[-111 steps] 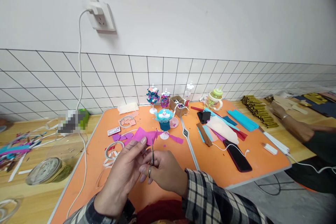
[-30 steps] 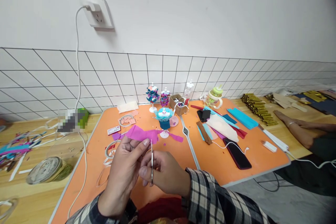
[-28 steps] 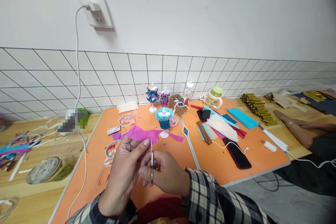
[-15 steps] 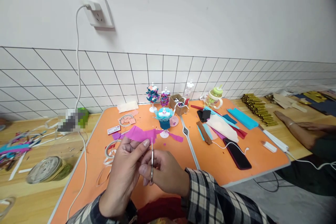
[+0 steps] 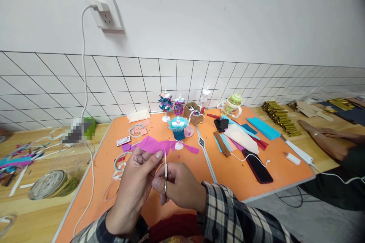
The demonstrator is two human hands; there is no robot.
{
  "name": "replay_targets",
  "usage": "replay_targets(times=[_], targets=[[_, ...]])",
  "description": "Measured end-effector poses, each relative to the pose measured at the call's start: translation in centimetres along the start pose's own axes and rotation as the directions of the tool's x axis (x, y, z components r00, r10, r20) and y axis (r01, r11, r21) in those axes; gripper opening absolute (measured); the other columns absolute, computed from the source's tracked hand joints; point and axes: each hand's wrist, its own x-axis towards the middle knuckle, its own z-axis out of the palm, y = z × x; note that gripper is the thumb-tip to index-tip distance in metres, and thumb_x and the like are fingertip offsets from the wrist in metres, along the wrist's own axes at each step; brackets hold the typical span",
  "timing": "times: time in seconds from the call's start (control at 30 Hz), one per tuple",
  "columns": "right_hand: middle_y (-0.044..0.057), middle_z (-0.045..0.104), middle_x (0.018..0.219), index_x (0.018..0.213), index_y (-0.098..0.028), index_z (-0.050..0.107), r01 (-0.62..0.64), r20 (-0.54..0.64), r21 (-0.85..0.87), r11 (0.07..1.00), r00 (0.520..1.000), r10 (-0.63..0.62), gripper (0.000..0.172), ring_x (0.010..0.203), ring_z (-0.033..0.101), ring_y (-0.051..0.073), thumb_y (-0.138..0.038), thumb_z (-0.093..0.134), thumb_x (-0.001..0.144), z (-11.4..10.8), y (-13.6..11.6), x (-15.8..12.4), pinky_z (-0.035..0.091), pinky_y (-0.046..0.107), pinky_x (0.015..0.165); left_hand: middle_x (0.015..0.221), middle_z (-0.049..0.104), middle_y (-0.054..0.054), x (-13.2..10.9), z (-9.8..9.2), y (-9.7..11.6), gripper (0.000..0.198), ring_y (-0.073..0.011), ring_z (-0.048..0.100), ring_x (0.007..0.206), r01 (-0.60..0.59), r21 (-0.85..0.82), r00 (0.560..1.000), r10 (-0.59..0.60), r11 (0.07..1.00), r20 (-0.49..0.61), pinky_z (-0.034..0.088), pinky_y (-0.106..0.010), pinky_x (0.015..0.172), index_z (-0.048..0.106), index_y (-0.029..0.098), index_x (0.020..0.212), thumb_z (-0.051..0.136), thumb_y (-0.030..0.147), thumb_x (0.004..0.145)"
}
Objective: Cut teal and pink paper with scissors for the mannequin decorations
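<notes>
Pinching a thin, irregular magenta paper-like sheet [image 5: 152, 145] between closed fingers [image 5: 156, 157], the left hand [image 5: 137, 174] hovers over the orange bench [image 5: 199, 171], near the right hand [image 5: 182, 185], which grips slim silver metal scissors [image 5: 165, 171].

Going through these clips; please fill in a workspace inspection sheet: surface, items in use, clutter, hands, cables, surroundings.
Surface: orange table, metal fitting on its seam.
Items in use: scissors, magenta strip.
Clutter: miniature dress forms, cardboard box, cup, phone, coloured strips.
Hands: left hand pinches the magenta strip; right hand holds the scissors; whether the blades touch the strip is unclear.
Cables: white cable drops from the wall socket; a thin cord crosses the phone.
Surroundings: tiled wall; another person's arms at right.
</notes>
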Motion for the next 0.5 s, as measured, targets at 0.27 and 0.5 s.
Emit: replay_targets(times=[0.27,0.5], targets=[[-0.007,0.054,0.048,0.079,-0.018,0.057,0.044,-0.001,-0.024,0.999,0.999,-0.044,0.021,0.041,0.048,0.009,-0.034,0.069,0.087,-0.12,0.16,0.03,0.038,0.020,0.045,0.057,0.061,0.010,0.15,-0.03,-0.15,0.041,-0.0055,0.051,0.048,-0.029,-0.019,0.999,0.029,0.999,0.026,0.046,-0.014,0.047,0.060,0.019,0.071,0.098,0.027,0.059],[-0.004,0.059,0.053,0.080,-0.018,0.058,0.056,0.047,0.017,0.998,0.997,-0.057,0.026,0.046,0.056,0.011,-0.039,0.071,0.086,-0.19,0.15,0.29,0.046,0.021,0.049,0.055,0.061,0.009,0.21,0.20,-0.05,0.039,-0.0069,0.052,0.045,-0.041,-0.028,0.999,0.042,0.999,0.025,0.045,-0.016,0.043,0.061,0.019,0.073,0.098,0.024,0.058]])
